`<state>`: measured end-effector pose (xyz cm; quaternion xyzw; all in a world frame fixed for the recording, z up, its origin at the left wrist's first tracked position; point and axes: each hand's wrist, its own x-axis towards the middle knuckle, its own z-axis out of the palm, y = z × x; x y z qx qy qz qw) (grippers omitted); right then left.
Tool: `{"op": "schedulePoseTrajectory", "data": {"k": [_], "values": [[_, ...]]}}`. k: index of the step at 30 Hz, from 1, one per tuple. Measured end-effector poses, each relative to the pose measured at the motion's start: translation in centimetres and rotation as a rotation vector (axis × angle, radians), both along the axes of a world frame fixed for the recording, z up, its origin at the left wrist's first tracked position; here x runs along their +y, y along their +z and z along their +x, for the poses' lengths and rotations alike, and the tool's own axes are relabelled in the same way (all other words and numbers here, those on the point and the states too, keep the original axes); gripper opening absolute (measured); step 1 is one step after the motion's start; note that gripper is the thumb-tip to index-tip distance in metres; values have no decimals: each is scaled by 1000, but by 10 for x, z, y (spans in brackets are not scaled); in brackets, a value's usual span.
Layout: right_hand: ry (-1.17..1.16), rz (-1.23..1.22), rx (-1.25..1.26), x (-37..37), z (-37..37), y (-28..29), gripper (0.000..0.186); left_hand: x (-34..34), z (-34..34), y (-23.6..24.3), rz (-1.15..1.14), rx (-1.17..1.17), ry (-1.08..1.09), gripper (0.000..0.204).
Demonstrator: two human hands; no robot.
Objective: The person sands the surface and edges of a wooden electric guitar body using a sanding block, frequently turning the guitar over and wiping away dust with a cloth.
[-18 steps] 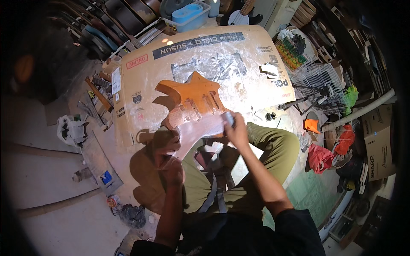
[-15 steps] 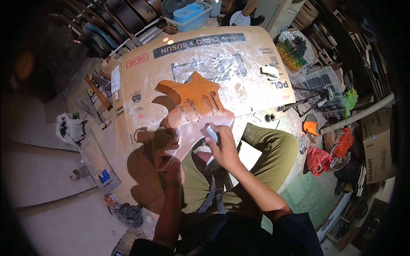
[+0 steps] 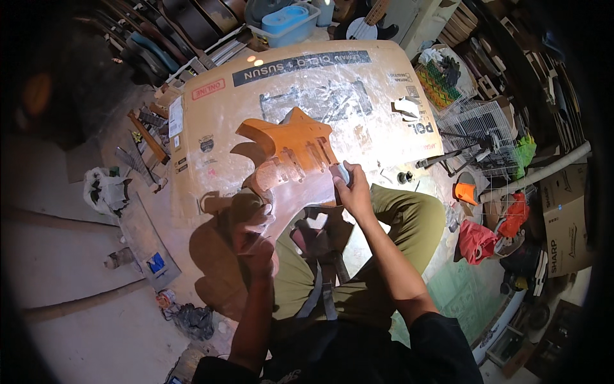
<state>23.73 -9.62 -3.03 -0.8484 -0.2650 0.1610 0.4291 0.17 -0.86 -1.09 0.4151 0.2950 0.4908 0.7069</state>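
An unstrung guitar body (image 3: 288,157) extends from the cardboard toward my lap, glossy orange wood at the top with pickup cavities, pale and scuffed nearer me. My left hand (image 3: 257,253) is closed on its lower left end, partly in shadow. My right hand (image 3: 350,189) grips a small grey-blue block (image 3: 340,171) against the body's right edge, thumb along it. My legs in olive trousers lie under the body, with some dark straps and pieces between them.
A large cardboard sheet (image 3: 211,160) spans the area ahead. Instruments (image 3: 153,45) and a blue tub (image 3: 284,19) line the back. A wire cage (image 3: 486,118), tripod, orange object (image 3: 465,191) and red cloths (image 3: 476,243) crowd the right. Wood scraps (image 3: 153,137) lie left.
My right hand with the block moved down and left across the pale surface, then back up and right to the right edge. My left hand stays on the body.
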Motion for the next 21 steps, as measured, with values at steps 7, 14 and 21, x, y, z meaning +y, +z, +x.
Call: {"op": "schedulePoseTrajectory", "data": {"k": [7, 14, 21], "values": [[240, 145, -139, 1, -52, 18, 34, -2, -1, 10, -22, -53, 14, 36], [250, 193, -108, 24, -62, 24, 35, 1, -38, -67, 6, 57, 36, 34], [-68, 81, -74, -4, 13, -23, 35, -4, -9, -16, -50, 199, 32, 35]]}}
